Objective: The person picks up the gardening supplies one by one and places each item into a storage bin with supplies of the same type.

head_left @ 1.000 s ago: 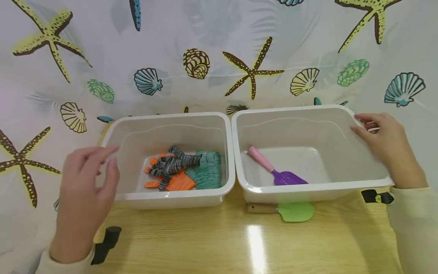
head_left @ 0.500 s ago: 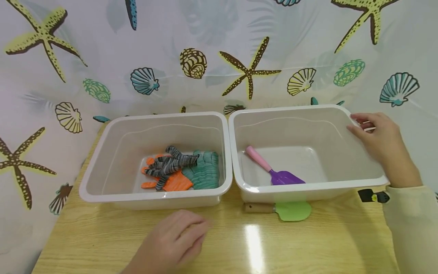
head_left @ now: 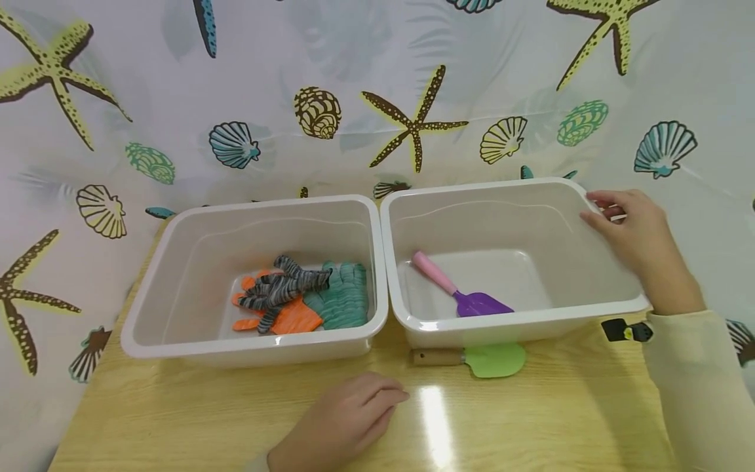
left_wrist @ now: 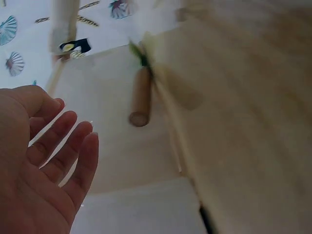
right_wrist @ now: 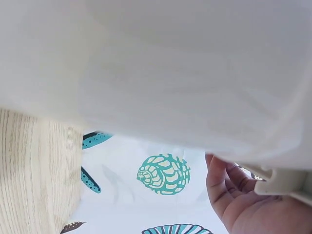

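Observation:
My left hand [head_left: 348, 419] is low over the table in front of the left bin, its fingers relaxed and holding nothing. To its right, a spatula [head_left: 497, 361] with a green blade and wooden handle lies along the front of the right white plastic bin [head_left: 519, 316]. In the left wrist view, that wooden handle [left_wrist: 140, 97] appears beyond the loosely bent fingers. My right hand [head_left: 637, 229] grips the right bin's far-right rim; the right wrist view has its fingers [right_wrist: 229, 187] curled at the rim's underside. Inside that bin lies a toy shovel [head_left: 478, 303], purple with a pink handle.
A second white bin [head_left: 253, 347] stands close against the first on the left. It contains a grey striped glove [head_left: 286, 288], an orange glove [head_left: 297, 318] and a teal glove [head_left: 345, 295]. Behind both hangs a seashell-print cloth [head_left: 342, 52]. Everything stands on a wooden table [head_left: 194, 413].
My left hand has left the left bin's left end and swung down and right, to the table front near the spatula. My right hand stays at the rim. The view has shifted slightly rightward.

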`<state>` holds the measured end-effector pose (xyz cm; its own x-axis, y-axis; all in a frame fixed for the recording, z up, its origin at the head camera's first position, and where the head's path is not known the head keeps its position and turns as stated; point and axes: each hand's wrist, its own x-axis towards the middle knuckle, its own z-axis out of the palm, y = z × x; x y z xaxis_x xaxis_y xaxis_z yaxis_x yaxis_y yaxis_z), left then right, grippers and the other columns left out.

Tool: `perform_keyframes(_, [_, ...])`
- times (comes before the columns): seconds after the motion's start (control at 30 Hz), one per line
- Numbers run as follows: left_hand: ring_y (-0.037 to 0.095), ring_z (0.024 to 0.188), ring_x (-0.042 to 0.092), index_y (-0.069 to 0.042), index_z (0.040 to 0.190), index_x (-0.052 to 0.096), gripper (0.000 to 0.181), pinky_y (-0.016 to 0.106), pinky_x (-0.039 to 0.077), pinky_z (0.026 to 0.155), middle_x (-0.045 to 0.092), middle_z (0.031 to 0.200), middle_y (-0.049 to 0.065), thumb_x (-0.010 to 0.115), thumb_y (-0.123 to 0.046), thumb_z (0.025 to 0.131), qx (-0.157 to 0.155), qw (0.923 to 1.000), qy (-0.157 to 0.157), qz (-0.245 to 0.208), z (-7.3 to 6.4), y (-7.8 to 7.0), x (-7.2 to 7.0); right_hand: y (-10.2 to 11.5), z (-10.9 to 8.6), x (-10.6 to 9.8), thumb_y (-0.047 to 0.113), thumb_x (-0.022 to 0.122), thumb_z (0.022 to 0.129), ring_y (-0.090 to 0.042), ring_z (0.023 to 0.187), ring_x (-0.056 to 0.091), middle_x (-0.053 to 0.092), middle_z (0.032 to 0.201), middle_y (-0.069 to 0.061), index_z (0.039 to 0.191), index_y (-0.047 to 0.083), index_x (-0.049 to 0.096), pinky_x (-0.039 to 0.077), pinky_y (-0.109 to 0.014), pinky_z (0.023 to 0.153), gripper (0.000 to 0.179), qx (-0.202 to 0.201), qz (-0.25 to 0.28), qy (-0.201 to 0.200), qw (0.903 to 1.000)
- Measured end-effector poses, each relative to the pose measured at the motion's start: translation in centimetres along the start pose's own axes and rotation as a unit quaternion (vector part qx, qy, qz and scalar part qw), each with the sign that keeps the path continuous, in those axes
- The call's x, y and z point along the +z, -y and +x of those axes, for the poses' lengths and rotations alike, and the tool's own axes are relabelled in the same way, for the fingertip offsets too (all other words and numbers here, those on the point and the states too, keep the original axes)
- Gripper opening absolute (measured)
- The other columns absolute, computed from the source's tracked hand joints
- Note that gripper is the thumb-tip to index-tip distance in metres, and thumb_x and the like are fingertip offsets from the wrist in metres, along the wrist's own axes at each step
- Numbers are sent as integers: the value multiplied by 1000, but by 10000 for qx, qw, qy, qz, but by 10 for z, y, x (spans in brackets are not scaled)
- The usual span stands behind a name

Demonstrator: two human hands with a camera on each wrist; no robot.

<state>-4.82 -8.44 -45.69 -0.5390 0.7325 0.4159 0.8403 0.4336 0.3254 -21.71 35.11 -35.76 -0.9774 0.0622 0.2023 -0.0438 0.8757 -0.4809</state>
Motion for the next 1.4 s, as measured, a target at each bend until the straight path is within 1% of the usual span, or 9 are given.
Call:
perform_keyframes(0.2, [7, 106, 45, -13, 114, 57, 28, 20, 35, 91, 51, 112, -4, 49, -13, 86, 321, 9993, -14, 206, 9, 4, 14, 1, 1, 0, 35, 53, 87, -33, 95, 47, 46, 109, -19, 124, 5, 49, 37, -30, 65, 49, 41, -4, -38, 10000])
perform_keyframes(0.27, [8, 104, 46, -12, 113, 57, 27, 20, 37, 88, 52, 112, -3, 42, -13, 91, 437, 9975, 69, 552, 12, 3, 16, 1, 1, 0, 35, 54, 87, -32, 95, 48, 46, 109, -19, 124, 5, 50, 36, -28, 64, 48, 24, -15, -63, 10000])
perform_keyframes(0.43, [13, 100, 48, -12, 112, 55, 37, 25, 43, 77, 52, 109, -2, 21, -12, 97, 853, 9810, 278, 1721, 21, -3, 20, 0, 1, 0, 35, 53, 87, -33, 94, 48, 46, 108, -19, 124, 4, 50, 36, -31, 65, 48, -17, -35, -61, 10000])
perform_keyframes(0.53, [15, 98, 49, -12, 112, 54, 39, 27, 43, 72, 52, 108, -2, 18, -11, 97, 948, 9741, 273, 2034, 25, -6, 24, 0, 1, 1, 35, 53, 87, -33, 94, 47, 46, 107, -19, 123, 4, 50, 36, -33, 65, 48, -29, -21, -46, 10000])
perform_keyframes(0.7, [18, 99, 48, -12, 114, 51, 40, 29, 42, 72, 51, 110, 0, 16, -13, 96, 860, 9692, 460, 2260, 29, -10, 32, -1, 1, 2, 36, 53, 86, -32, 94, 47, 46, 108, -18, 123, 5, 50, 36, -31, 64, 48, 1, 0, -48, 10000])
perform_keyframes(0.87, [18, 101, 46, -13, 116, 50, 41, 30, 41, 75, 50, 111, 1, 14, -13, 96, 766, 9595, 631, 2637, 32, -10, 38, -1, 0, 1, 36, 54, 86, -33, 94, 47, 46, 108, -19, 123, 4, 50, 37, -32, 65, 49, -35, 32, -25, 10000])
perform_keyframes(1.03, [20, 105, 46, -11, 113, 51, 40, 30, 40, 76, 50, 112, 2, 15, -12, 95, 533, 9607, 499, 2677, 36, -8, 42, 1, 0, 1, 37, 53, 87, -33, 94, 47, 46, 109, -19, 124, 5, 49, 38, -34, 65, 50, -32, 44, 1, 10000])
perform_keyframes(1.27, [18, 102, 48, -11, 112, 53, 36, 28, 39, 72, 50, 112, 3, 24, -13, 92, 296, 9532, 222, 3002, 44, -9, 48, 1, -1, 0, 36, 52, 87, -32, 94, 47, 46, 109, -19, 124, 5, 49, 38, -32, 65, 49, -28, 16, 9, 10000])
perform_keyframes(1.4, [17, 98, 46, -11, 111, 54, 36, 27, 38, 71, 51, 108, 2, 23, -13, 93, 214, 9528, 191, 3024, 48, -10, 49, 0, 0, 1, 36, 52, 87, -32, 94, 47, 46, 109, -18, 124, 5, 49, 36, -28, 63, 48, -24, 10, 12, 10000])
